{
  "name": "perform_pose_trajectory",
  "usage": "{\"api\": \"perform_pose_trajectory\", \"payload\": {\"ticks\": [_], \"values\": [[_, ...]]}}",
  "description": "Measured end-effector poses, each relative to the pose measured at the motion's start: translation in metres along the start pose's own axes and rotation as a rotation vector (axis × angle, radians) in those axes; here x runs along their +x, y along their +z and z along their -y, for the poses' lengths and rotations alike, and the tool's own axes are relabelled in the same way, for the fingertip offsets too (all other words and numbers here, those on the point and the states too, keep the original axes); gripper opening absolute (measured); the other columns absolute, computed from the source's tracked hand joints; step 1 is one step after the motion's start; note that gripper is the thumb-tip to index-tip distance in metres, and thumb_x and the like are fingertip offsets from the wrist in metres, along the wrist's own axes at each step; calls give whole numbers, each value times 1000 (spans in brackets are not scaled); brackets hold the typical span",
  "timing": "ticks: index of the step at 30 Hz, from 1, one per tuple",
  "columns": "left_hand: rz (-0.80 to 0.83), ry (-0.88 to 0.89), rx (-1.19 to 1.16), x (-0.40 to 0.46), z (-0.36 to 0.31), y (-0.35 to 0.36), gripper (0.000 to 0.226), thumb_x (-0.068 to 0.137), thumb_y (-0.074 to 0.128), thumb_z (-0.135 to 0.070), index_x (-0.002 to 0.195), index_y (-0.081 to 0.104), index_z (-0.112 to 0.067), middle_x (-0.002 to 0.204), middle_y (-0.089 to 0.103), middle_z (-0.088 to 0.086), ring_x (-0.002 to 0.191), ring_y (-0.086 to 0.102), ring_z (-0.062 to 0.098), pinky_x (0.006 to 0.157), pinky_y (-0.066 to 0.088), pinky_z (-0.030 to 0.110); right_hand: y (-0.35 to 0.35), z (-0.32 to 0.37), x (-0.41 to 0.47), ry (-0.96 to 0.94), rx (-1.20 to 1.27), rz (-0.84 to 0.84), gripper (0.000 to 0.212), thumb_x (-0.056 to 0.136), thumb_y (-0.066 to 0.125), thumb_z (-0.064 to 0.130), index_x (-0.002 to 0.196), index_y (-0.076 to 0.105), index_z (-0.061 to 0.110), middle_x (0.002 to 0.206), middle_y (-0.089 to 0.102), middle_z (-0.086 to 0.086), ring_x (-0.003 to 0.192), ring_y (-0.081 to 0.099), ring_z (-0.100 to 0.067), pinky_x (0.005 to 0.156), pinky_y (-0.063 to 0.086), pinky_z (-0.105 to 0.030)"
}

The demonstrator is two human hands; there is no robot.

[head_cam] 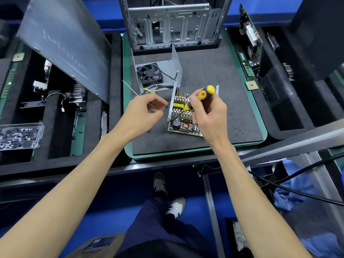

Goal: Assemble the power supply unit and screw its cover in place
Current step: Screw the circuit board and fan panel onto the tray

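Observation:
The open power supply unit [181, 123] lies on the dark foam mat [214, 75], its circuit board with heat sinks and a capacitor exposed. A bundle of coloured wires [154, 88] leaves its far-left corner. Behind it stands the grey metal cover [173, 65] with a black fan [149, 73] mounted in it. My right hand [208, 116] grips a yellow-and-black screwdriver [202, 94], whose tip points down at the board's left side. My left hand [144, 112] hovers just left of the unit with fingers curled; I cannot tell whether a small screw is pinched there.
An empty computer case [173, 23] stands at the mat's far edge. A grey side panel [65, 43] leans at the left. A clear box of screws [18, 135] sits at the far left. Circuit boards [250, 40] and a CPU chip [251, 85] lie to the right.

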State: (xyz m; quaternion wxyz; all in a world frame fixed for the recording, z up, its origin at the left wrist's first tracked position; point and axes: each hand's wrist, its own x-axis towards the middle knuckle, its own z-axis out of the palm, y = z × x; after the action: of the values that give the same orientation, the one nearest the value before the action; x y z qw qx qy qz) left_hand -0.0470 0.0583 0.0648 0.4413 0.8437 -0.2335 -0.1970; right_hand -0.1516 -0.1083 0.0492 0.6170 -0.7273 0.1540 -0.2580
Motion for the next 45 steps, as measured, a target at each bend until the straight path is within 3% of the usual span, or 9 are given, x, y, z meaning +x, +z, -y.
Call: {"api": "perform_pose_trajectory", "payload": {"ticks": [3, 6, 11, 15, 23, 45], "values": [[66, -80, -111, 2, 6, 1, 29, 85, 67, 7, 106, 73, -13, 99, 74, 7, 87, 72, 22, 87, 61, 39, -1, 12, 4, 14, 135, -81, 13, 102, 57, 16, 89, 57, 12, 67, 57, 12, 43, 48, -14, 43, 39, -23], [143, -158, -366, 1, 8, 2, 28, 85, 71, 9, 107, 71, -8, 104, 76, 16, 97, 74, 23, 82, 62, 31, -2, 20, 8, 12, 239, -124, 12, 103, 53, 12, 93, 55, 7, 58, 52, 14, 39, 46, -12, 36, 33, -26], [186, -229, -776, 0, 6, 2, 24, 87, 67, 9, 111, 66, 5, 108, 75, 23, 103, 73, 33, 88, 60, 34, -2, 25, 10, 63, 358, -189, 11, 102, 53, 14, 93, 55, 8, 53, 42, 8, 40, 46, -18, 37, 34, -24], [173, -260, -908, 0, 4, 4, 20, 90, 65, 7, 109, 68, 5, 106, 75, 24, 99, 75, 31, 85, 59, 29, -2, 24, 11, 93, 405, -211, 12, 100, 54, 16, 91, 55, 8, 53, 36, 3, 41, 47, -20, 38, 35, -23], [114, -246, -908, 4, 3, 4, 11, 91, 67, 2, 96, 76, -1, 89, 77, 15, 78, 74, 20, 76, 59, 24, -1, 24, 12, 162, 500, -256, 12, 99, 53, 19, 90, 59, 12, 55, 35, 3, 41, 47, -18, 39, 35, -22], [133, -147, -823, 11, 6, 7, 14, 93, 65, 0, 97, 78, -2, 88, 75, 17, 78, 71, 22, 76, 58, 26, -5, 21, 14, 127, 442, -157, 12, 100, 54, 20, 94, 56, 11, 57, 36, 3, 43, 50, -19, 40, 38, -23]]}}
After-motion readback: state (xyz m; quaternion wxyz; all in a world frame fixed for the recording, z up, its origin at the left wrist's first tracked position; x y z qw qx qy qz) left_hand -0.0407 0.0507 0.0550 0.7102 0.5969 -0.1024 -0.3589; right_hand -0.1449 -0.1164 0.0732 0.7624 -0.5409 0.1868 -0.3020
